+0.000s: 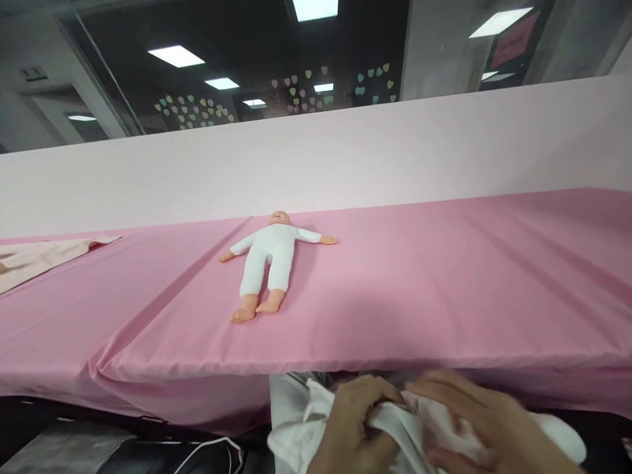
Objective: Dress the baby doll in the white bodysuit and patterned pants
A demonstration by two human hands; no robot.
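At the bottom edge of the view, over my lap, my left hand (358,421) is closed with its fingers curled into a bunched white cloth (296,438). My right hand (494,421) bends over the same cloth from the other side, its fingers smeared by motion. Between the two hands the fabric is crumpled, partly pinkish, and its exact kind is hidden. A rounded white end (563,438) sticks out to the right of my right wrist. Away from both hands, a baby doll (271,253) in a white body suit lies on its back, arms spread.
A pink sheet (375,283) covers the table, its front edge hanging just beyond my hands. At the far left lies a pale pink cloth (54,253). A white cable (214,442) runs over dark items below the table edge. Behind is a low white wall (316,164) under glass.
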